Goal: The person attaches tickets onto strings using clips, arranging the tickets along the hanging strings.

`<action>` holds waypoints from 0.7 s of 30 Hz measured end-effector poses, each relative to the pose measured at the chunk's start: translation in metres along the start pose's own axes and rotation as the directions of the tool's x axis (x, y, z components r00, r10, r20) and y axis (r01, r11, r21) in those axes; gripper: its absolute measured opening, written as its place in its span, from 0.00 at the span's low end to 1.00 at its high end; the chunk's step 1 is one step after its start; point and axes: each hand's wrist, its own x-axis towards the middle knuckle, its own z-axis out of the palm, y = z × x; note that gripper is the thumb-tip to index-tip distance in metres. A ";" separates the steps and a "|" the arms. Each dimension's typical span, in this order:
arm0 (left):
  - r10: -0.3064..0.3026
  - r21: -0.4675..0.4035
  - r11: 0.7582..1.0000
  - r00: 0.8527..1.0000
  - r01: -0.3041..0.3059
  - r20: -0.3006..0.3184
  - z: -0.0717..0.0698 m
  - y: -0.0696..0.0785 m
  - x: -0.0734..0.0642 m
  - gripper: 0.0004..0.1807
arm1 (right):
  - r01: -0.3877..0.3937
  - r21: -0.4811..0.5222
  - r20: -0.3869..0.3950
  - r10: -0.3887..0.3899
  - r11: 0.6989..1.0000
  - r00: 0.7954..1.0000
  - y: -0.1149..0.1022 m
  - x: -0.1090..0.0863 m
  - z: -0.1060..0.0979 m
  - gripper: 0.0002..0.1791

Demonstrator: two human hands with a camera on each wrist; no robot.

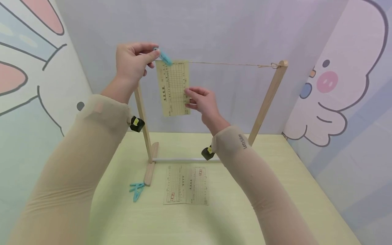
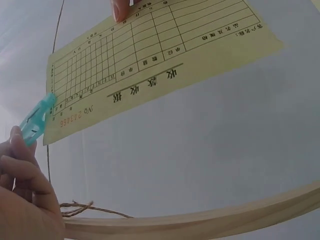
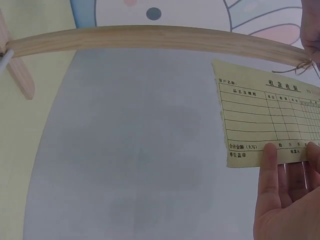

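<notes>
A yellow receipt slip [image 1: 176, 90] with printed lines hangs sideways at the string, its top edge at the string's height. My left hand [image 1: 131, 63] pinches a teal clothespin [image 1: 165, 58] between thumb and fingers. In the left wrist view, the tip of the clothespin [image 2: 36, 120] overlaps the slip's top edge, where the string [image 2: 48, 165] runs. Lower down, my right hand [image 1: 204, 104] pinches the slip's right edge. The right wrist view has the thumb and fingers of that hand [image 3: 292, 200] at the long edge of the slip [image 3: 250, 117].
The string [image 1: 226, 63] is tied to a wooden post [image 1: 265, 102] on the right; another post [image 1: 144, 129] stands left. A pale bar [image 1: 177, 159] joins the stand low down. On the table [image 1: 239, 211] lie more teal clothespins [image 1: 136, 191] and two printed slips [image 1: 196, 185] side by side.
</notes>
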 end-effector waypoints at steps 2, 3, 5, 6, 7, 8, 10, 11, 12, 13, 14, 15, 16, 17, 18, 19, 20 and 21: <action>-0.004 0.001 1.000 1.000 0.004 0.001 -0.001 -0.001 0.000 0.09 | -0.004 -0.002 0.001 0.004 1.000 1.000 0.001 0.000 0.001 0.10; -0.004 0.003 1.000 1.000 0.004 0.001 -0.001 -0.001 0.000 0.09 | -0.007 -0.002 0.001 0.007 1.000 1.000 0.001 -0.001 0.001 0.10; 0.000 0.013 1.000 1.000 0.000 0.002 -0.001 -0.002 0.000 0.10 | -0.012 0.004 0.003 0.012 1.000 1.000 0.002 -0.001 0.002 0.10; 0.003 0.023 1.000 1.000 -0.003 0.004 0.000 -0.002 -0.001 0.10 | -0.014 0.006 0.005 0.014 1.000 1.000 0.003 -0.001 0.003 0.10; 0.005 0.032 0.999 1.000 -0.005 0.006 0.000 -0.002 -0.001 0.11 | -0.015 0.005 0.006 0.015 1.000 1.000 0.003 -0.001 0.003 0.10; 0.005 0.044 0.999 1.000 -0.006 0.008 0.000 -0.002 -0.001 0.12 | -0.017 0.007 0.007 0.017 1.000 1.000 0.004 -0.001 0.003 0.10; 0.011 0.070 0.997 1.000 -0.012 0.013 0.001 -0.002 -0.002 0.14 | -0.021 0.015 0.012 0.021 1.000 1.000 0.005 -0.001 0.003 0.10; 0.015 0.086 0.996 1.000 -0.016 0.017 0.001 -0.002 -0.003 0.15 | -0.023 0.013 0.015 0.023 1.000 1.000 0.006 -0.001 0.004 0.10; 0.018 0.096 0.995 1.000 -0.020 0.020 0.001 -0.002 -0.003 0.15 | -0.024 0.014 0.018 0.024 1.000 1.000 0.006 -0.001 0.004 0.10; 0.022 0.103 0.994 0.999 -0.024 0.024 0.001 -0.002 -0.004 0.16 | -0.026 0.014 0.021 0.025 1.000 0.999 0.006 0.000 0.004 0.10; 0.029 0.114 0.993 0.999 -0.032 0.026 0.001 -0.002 -0.004 0.16 | -0.028 0.015 0.024 0.028 0.999 0.999 0.007 0.000 0.004 0.10; 0.038 0.124 0.991 0.999 -0.041 0.029 0.001 -0.003 -0.004 0.17 | -0.029 0.012 0.025 0.029 1.000 0.999 0.007 0.000 0.004 0.10; 0.040 0.123 0.991 0.999 -0.043 0.034 0.001 -0.003 -0.004 0.17 | -0.030 0.009 0.026 0.030 1.000 0.999 0.007 0.000 0.004 0.10; 0.047 0.132 0.990 0.998 -0.051 0.039 0.001 -0.003 -0.004 0.18 | -0.031 0.006 0.026 0.031 0.999 0.999 0.007 0.000 0.005 0.10; 0.050 0.134 0.989 0.998 -0.055 0.044 0.001 -0.004 -0.004 0.19 | -0.032 0.005 0.024 0.032 0.999 0.999 0.007 0.000 0.005 0.10; 0.053 0.142 0.988 0.997 -0.059 0.049 0.000 -0.004 -0.005 0.19 | -0.033 0.004 0.022 0.033 0.999 0.999 0.007 0.000 0.005 0.10; 0.051 0.147 0.987 0.997 -0.059 0.055 0.001 -0.004 -0.005 0.20 | -0.035 0.004 0.021 0.035 0.999 0.999 0.007 0.000 0.005 0.10; 0.048 0.151 0.987 0.997 -0.057 0.060 0.001 -0.004 -0.005 0.21 | -0.036 0.004 0.020 0.036 0.999 0.999 0.007 0.000 0.005 0.10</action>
